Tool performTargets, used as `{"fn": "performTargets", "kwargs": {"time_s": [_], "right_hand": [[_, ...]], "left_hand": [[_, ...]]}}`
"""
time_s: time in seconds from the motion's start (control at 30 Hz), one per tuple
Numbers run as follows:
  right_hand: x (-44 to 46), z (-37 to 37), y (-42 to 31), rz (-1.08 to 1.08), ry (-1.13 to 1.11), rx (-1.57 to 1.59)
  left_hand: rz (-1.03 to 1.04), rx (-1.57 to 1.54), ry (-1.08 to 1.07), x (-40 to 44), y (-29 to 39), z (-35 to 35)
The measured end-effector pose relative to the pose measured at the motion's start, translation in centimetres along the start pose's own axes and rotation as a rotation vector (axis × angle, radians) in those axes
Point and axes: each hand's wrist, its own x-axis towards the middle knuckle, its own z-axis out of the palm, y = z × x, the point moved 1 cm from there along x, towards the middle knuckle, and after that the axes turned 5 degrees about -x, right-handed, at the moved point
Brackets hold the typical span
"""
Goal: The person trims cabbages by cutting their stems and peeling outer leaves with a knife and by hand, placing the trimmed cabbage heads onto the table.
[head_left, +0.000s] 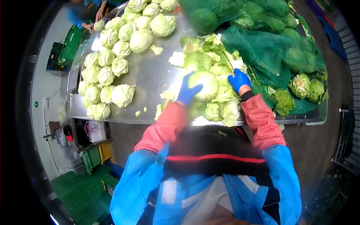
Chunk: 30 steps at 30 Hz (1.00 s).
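My left hand, in a blue glove, is curved round the side of a pale green cabbage, thumb laid across it. To the right of that cabbage is my right hand, also gloved in blue, its fingers bent in beside pale leaf pieces. What those fingers hold, if anything, I cannot make out. Loose outer leaves lie heaped behind and around the cabbage, and more leaves rest between it and the table's front edge.
Trimmed cabbages cover the left side of the metal table. Green net sacks of cabbages fill the right side, with untrimmed heads at the far right. Another person's hands are at the table's far left corner, near a green crate.
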Motion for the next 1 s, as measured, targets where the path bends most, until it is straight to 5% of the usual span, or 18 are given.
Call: {"fn": "performTargets", "kwargs": {"time_s": [0.1, 0.13, 0.23, 0.3, 0.37, 0.43, 0.53, 0.6, 0.7, 0.83, 0.9, 0.97, 1.0], "right_hand": [[0.2, -0.9, -1.2, 0.159, 0.051, -0.001], [0.5, -1.0, -0.7, 0.155, 0.067, 0.031], [-0.8, -2.4, -2.5, -0.042, 0.292, 0.195], [-2.2, -3.3, -5.1, -0.210, 0.048, 0.515], [-2.1, -2.9, -5.4, -0.093, -0.409, 1.272], [-1.7, -3.3, -4.3, 0.014, -0.649, 1.485], [-0.7, -1.2, -4.2, 0.066, -0.504, 1.102], [-1.5, -1.8, -5.3, -0.083, -0.281, 0.559], [-3.1, -4.7, -6.8, -0.118, -0.357, 0.195], [-1.8, -1.6, -4.4, -0.136, -0.292, 0.188], [-1.7, -0.9, -3.5, -0.103, -0.242, 0.296], [-1.1, -0.2, -1.2, 0.166, -0.336, 0.959], [-0.5, 0.8, 0.1, 0.209, -0.333, 0.872]], "left_hand": [[-0.212, -0.618, -0.126, 0.1, 1.1, 0.0], [-0.351, -0.907, -0.004, -0.5, 2.1, 0.8], [-0.290, -1.054, -0.088, -0.6, 5.4, 2.0], [-0.270, -0.794, -0.095, -1.3, 7.3, 2.9], [-0.266, -0.348, -0.084, -1.1, 9.1, 3.0], [-0.173, -0.162, -0.065, 2.0, 5.3, -1.7], [0.067, 0.018, -0.146, 2.6, 4.8, 0.5], [-0.024, -0.085, -0.074, 2.4, 3.3, 0.5], [0.089, 0.278, -0.020, 2.4, 1.4, 0.3], [0.233, 0.568, 0.030, 1.5, 0.4, 1.3], [0.158, 0.323, 0.002, 1.7, 0.0, 0.8], [0.058, -0.009, -0.053, 1.9, -0.9, -0.4], [0.005, -0.096, -0.061, 1.9, -1.4, -0.9]]}}
